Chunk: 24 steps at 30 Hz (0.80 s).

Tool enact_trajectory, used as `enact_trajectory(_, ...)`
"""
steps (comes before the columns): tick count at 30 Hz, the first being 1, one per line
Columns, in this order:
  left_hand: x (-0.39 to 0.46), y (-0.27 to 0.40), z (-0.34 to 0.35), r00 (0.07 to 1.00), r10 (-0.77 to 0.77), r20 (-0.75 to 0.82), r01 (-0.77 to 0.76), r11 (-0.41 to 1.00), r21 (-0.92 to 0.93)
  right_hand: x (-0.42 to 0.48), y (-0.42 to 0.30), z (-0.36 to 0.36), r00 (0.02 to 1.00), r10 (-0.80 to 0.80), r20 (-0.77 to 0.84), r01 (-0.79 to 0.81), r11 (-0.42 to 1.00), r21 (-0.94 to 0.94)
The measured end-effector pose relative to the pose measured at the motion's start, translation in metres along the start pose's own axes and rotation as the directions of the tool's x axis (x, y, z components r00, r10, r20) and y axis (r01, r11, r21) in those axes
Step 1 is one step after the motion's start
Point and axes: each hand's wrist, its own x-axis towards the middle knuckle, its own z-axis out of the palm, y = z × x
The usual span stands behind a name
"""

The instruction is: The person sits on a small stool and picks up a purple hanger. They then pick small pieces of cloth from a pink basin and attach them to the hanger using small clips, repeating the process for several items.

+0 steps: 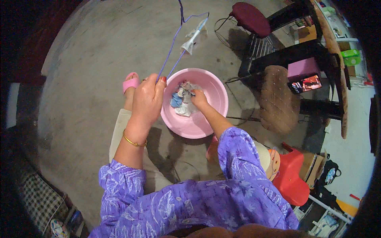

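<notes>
A purple cord (170, 50) runs up from my left hand (148, 96), which is closed around it in front of me. Threaded on one strand of its loop is a white and pale-blue scrap (193, 38), pinched narrow in the middle and flared at the lower end. My right hand (200, 98) reaches into a round pink plastic basin (205, 126) on the floor. Its fingertips are among crumpled scraps (184, 96) of white, grey and blue, perhaps cloth; whether they grip one is hard to tell.
At right, a maroon round stool (251, 19) and a brown padded seat (278, 99) stand by a dark-framed table. A lit phone (306, 84) leans against a pink box (303, 68). Red plastic chair (293, 178) at lower right. Black cables (242, 78) cross the concrete floor beside the basin.
</notes>
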Motion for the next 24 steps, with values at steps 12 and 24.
enact_trajectory(12,-0.002,0.005,-0.002,0.993,-0.106,-0.057,0.102,0.992,-0.069,0.082,0.017,0.073,0.98,-0.195,0.049,0.201,0.964,-0.172)
enact_trajectory(24,-0.002,0.007,-0.005,0.999,-0.04,-0.018,0.041,0.999,0.035,-0.001,0.003,-0.018,0.936,0.266,0.231,-0.193,-0.161,0.968)
